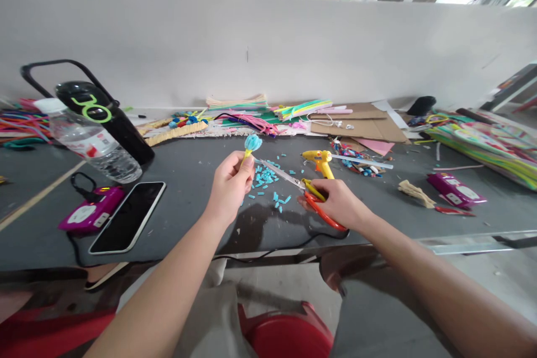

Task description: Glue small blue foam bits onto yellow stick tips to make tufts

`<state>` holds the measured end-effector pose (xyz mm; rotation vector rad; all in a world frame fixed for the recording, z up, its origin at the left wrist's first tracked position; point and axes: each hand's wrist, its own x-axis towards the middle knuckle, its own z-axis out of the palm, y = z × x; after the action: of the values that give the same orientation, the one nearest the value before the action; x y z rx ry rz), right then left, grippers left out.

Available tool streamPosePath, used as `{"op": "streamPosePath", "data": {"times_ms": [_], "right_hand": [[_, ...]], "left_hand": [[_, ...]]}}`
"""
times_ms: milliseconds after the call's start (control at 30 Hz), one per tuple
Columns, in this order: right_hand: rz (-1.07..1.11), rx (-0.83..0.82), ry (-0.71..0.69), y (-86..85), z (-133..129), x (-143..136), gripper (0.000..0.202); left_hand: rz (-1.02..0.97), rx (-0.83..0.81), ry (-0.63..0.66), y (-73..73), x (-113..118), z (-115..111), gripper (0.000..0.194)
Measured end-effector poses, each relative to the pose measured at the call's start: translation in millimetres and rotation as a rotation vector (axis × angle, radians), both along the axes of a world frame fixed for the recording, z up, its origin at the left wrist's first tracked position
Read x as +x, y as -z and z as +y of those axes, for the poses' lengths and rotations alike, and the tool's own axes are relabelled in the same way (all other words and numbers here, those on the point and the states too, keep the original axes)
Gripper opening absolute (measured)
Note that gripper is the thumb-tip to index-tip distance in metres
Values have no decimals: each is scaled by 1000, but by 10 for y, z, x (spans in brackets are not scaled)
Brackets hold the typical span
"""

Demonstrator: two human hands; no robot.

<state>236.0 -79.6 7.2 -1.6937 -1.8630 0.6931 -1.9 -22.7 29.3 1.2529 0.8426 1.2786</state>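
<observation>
Pinched in my left hand [232, 182] is a small pipe-cleaner flower [252, 144], with a fluffy light-blue head and a yellow base and stem. My right hand [333, 201] grips a pair of scissors [319, 210] by its red and yellow handles. The blades point left towards my left hand, below the blue head; whether they touch anything there I cannot tell. Short light-blue cut pieces [265, 176] lie scattered on the dark table beneath the blades. Just beyond my right hand rests a yellow glue gun [318, 161] with a clear glue stick in its back.
At left stand a water bottle [90, 140] and a black flask [121, 126], near a phone [130, 217] and a purple box [93, 210]. Pipe cleaners [304, 109] and cardboard [356, 120] line the back partition [268, 50]. Another purple box [456, 190] lies at right. A black cable [277, 250] runs along the front edge.
</observation>
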Motion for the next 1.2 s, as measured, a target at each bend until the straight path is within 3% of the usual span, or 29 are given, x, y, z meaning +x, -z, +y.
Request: {"op": "streamPosePath", "data": {"times_ms": [233, 833, 1200], "right_hand": [[34, -49, -4, -33, -7, -11, 37], [30, 14, 25, -94, -10, -33, 42], [-74, 15, 85, -17, -10, -15, 30]], "left_hand": [[5, 5, 1, 9, -4, 5, 31], [5, -49, -33, -25, 8, -20, 29], [69, -11, -78, 5, 12, -22, 31]]}}
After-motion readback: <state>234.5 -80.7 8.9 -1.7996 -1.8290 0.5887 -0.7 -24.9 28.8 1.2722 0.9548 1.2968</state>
